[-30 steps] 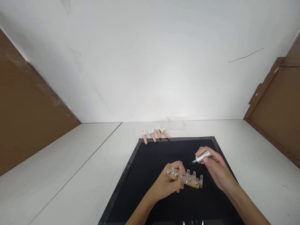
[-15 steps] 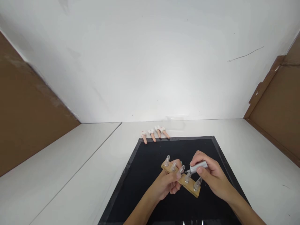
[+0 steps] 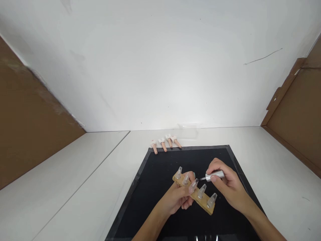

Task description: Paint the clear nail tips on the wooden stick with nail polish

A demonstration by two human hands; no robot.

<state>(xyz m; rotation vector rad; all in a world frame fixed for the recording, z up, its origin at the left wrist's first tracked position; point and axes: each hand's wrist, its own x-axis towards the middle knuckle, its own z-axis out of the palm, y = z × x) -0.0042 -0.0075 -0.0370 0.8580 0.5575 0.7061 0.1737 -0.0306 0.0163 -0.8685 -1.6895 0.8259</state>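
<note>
My left hand is closed around a narrow wooden board that slants down to the right above the black mat. Several clear nail tips stand in a row along this board. A nail polish brush with a silver-grey cap is pinched in my right hand. Its dark bristle end meets the tip of the middle nail tip, near my left thumb. Part of the left fingers is hidden behind the board.
A black mat with a dark taped edge lies on the white table. At its far left corner are several small bottles with pinkish caps. Brown cardboard panels flank both sides, and a white wall rises behind.
My right hand has shifted slightly right and up, with the brush now lying flatter and its bristles at the middle nail tip's end. My left hand and the board stay nearly still.
</note>
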